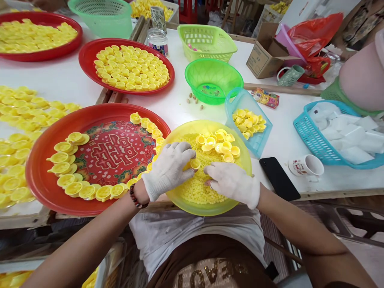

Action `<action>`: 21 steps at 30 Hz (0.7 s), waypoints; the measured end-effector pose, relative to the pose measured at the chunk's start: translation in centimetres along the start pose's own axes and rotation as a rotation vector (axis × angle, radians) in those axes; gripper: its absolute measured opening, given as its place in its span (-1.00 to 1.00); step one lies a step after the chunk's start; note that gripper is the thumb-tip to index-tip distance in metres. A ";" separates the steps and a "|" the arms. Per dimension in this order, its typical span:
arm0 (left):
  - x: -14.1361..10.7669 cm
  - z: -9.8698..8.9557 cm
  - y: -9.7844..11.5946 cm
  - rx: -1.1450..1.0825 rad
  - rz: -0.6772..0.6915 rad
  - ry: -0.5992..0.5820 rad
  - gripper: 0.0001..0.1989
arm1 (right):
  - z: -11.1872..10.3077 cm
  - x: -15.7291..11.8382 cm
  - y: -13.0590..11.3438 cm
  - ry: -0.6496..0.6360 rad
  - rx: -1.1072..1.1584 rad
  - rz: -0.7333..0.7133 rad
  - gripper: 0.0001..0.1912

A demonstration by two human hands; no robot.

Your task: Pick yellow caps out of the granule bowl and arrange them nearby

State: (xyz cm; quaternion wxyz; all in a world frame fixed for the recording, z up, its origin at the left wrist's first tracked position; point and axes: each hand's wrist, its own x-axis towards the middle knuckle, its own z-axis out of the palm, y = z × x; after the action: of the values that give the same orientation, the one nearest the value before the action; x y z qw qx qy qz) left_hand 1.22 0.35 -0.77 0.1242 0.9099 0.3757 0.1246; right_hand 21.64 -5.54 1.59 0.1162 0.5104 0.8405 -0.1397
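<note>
The white-gloved left hand (171, 166) works over the left part of the yellow bowl (207, 209), its thumb and fingers nearly closed about a small cup (195, 163). The gloved right hand (234, 180) is just beside it, fingers bent and slightly parted above the yellow beads (199, 195); whether they grip anything, I cannot tell. More cups (220, 145) lie heaped on the beads at the bowl's far side.

To the left, a red tray (39, 168) carries a curved row of cups (103, 193) along its near edge and both sides. Right of the bowl, the tabletop (285, 134) holds a blue basket (258, 143) with cups in it, a black phone (279, 179) and a white mug (306, 165).
</note>
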 end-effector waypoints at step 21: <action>-1.4 0.6 1.4 -0.135 -0.280 0.300 -0.86 | 0.8 0.8 -1.2 0.088 0.110 0.083 -0.55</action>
State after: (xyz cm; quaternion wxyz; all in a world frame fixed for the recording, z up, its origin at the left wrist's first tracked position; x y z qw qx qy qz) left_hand 1.36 -1.68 -1.08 0.1436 0.8098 0.5035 0.2648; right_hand 20.27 -5.70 0.76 0.0564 0.5559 0.8141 -0.1583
